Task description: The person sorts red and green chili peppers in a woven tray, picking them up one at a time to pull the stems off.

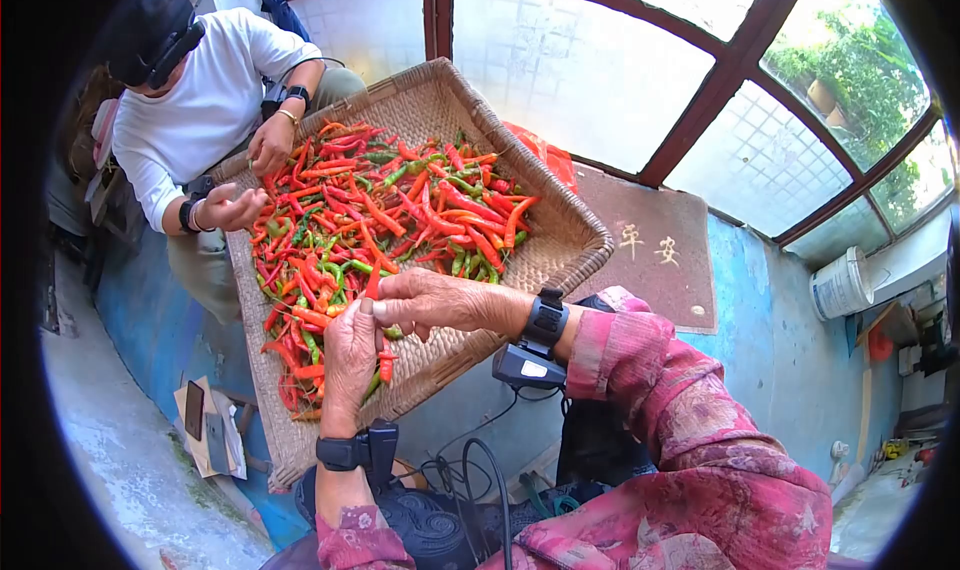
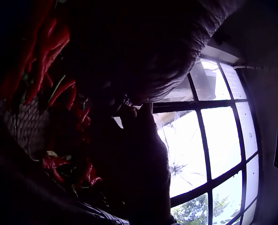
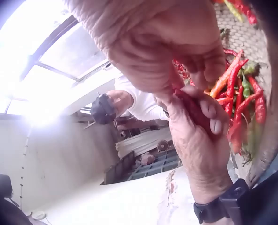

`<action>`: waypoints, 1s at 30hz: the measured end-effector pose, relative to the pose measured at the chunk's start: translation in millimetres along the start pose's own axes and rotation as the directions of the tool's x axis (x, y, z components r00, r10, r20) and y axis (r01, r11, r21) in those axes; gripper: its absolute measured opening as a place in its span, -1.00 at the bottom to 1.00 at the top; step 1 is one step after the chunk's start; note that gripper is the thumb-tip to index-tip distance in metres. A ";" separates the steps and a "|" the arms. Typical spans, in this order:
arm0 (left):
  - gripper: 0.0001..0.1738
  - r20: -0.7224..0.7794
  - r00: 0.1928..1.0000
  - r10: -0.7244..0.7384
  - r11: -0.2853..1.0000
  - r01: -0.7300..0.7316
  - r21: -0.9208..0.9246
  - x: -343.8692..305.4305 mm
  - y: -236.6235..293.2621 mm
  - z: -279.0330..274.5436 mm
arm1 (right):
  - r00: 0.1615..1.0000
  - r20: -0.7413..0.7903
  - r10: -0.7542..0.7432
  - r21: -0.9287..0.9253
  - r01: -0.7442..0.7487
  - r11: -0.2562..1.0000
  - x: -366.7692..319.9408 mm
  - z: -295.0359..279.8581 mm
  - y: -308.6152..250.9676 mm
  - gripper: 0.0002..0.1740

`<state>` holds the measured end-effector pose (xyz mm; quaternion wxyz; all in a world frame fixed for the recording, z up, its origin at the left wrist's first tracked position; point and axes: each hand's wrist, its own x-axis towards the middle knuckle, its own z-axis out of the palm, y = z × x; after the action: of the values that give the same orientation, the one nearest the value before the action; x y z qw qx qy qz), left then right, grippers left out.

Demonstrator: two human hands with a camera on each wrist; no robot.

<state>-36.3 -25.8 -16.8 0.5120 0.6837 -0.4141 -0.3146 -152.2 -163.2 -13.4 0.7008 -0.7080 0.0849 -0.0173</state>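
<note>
Over the near side of a woven basket heaped with red and green chili peppers, my two hands meet. My left hand grips a red chili pepper, its fingers curled round it in the right wrist view. My right hand pinches the upper end of that same pepper, thumb against the left thumb. The left wrist view is dark; the right hand there is mostly in shadow, and the pepper between the hands is hidden.
Across the basket, another person in a white top reaches over the peppers. A brown mat lies on the blue floor beyond. A white bucket stands at the right. Black cables hang near my lap.
</note>
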 end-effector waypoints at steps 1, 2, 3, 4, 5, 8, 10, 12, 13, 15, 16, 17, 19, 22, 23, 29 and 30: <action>-0.50 -0.001 1.000 -0.006 1.000 0.006 0.000 1.9 -0.3 1.2 | 0.999 -0.036 -0.031 0.078 0.034 0.996 0.5 3.1 0.2 -0.58; -0.50 0.018 1.000 0.008 1.000 -0.009 0.018 4.4 -0.8 2.7 | 0.992 -0.122 -0.041 0.021 0.044 0.999 0.2 5.9 0.8 -0.57; -0.50 0.025 1.000 0.006 0.999 -0.007 0.042 3.3 -2.5 1.5 | 0.974 -0.218 -0.066 0.022 0.072 0.997 10.2 8.0 18.1 -0.62; -0.48 0.031 0.999 -0.013 0.994 0.010 0.106 2.7 -2.6 0.8 | 0.972 -0.236 -0.004 0.011 0.006 1.000 11.9 4.2 18.1 -0.65; -0.46 0.036 0.999 -0.036 0.984 0.029 0.178 4.0 -2.1 -1.0 | 0.956 -0.289 -0.053 0.076 0.078 0.994 12.7 3.9 16.4 -0.67; -0.60 -0.110 0.967 0.231 0.907 -0.173 0.383 10.6 -5.9 -14.3 | 0.854 -0.458 -0.247 -0.221 0.159 0.962 15.7 -19.2 -8.8 -0.73; -0.77 -0.313 0.916 0.253 0.938 -0.152 0.313 19.3 -11.0 -28.0 | 0.812 -0.530 -0.246 -0.375 0.035 0.926 11.6 -42.9 -23.9 -0.73; -0.77 -0.337 0.867 0.367 0.809 -0.120 0.575 25.0 -14.0 -41.1 | 0.720 -0.575 -0.388 -0.680 -0.157 0.716 2.2 -61.4 -29.0 -0.72; -0.73 -0.313 0.817 0.485 0.623 -0.072 0.779 28.9 -17.0 -45.8 | 0.731 -0.556 -0.395 -0.798 -0.338 0.498 -3.1 -68.7 -30.6 -0.75; -0.48 -0.219 0.835 0.504 0.442 -0.031 0.897 37.1 -31.1 -46.8 | 0.736 -0.484 -0.474 -0.875 -0.396 0.279 -10.0 -77.1 -19.5 -0.74; -0.42 -0.202 0.869 0.452 0.431 -0.014 0.902 37.6 -37.6 -42.7 | 0.715 -0.499 -0.489 -0.866 -0.402 0.297 -9.8 -75.2 -15.9 -0.70; -0.36 -0.185 0.898 0.398 0.421 0.000 0.907 37.4 -44.4 -37.8 | 0.717 -0.502 -0.484 -0.864 -0.401 0.304 -9.5 -73.7 -12.9 -0.70; -0.32 -0.138 0.930 0.341 0.395 -0.008 0.919 34.5 -47.0 -34.0 | 0.796 -0.440 -0.415 -0.879 -0.287 0.380 -7.2 -63.7 -18.0 -0.68; -0.59 -0.080 0.947 0.312 0.418 -0.061 0.906 39.5 -46.0 -36.2 | 0.920 -0.329 -0.212 -0.912 -0.251 0.324 1.4 -51.0 -15.0 -0.69; -0.59 -0.073 0.948 0.311 0.414 -0.066 0.908 38.7 -45.6 -36.5 | 0.948 -0.239 -0.208 -0.944 -0.177 0.279 4.7 -50.9 -5.5 -0.70; -0.77 0.206 0.965 0.162 0.602 -0.262 0.754 4.6 -10.5 -20.7 | 0.934 -0.238 -0.267 -0.921 -0.130 0.367 15.3 -29.3 -6.2 -0.79; -0.78 0.213 0.963 0.164 0.646 -0.269 0.715 -2.0 -7.2 -18.7 | 0.942 -0.222 -0.253 -0.900 -0.099 0.424 15.1 -25.8 -8.5 -0.79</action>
<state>-19.5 -14.8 -18.5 0.1984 0.7554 -0.6164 -0.1006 -140.1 -190.9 -5.9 0.1869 -0.9617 0.1618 -0.1181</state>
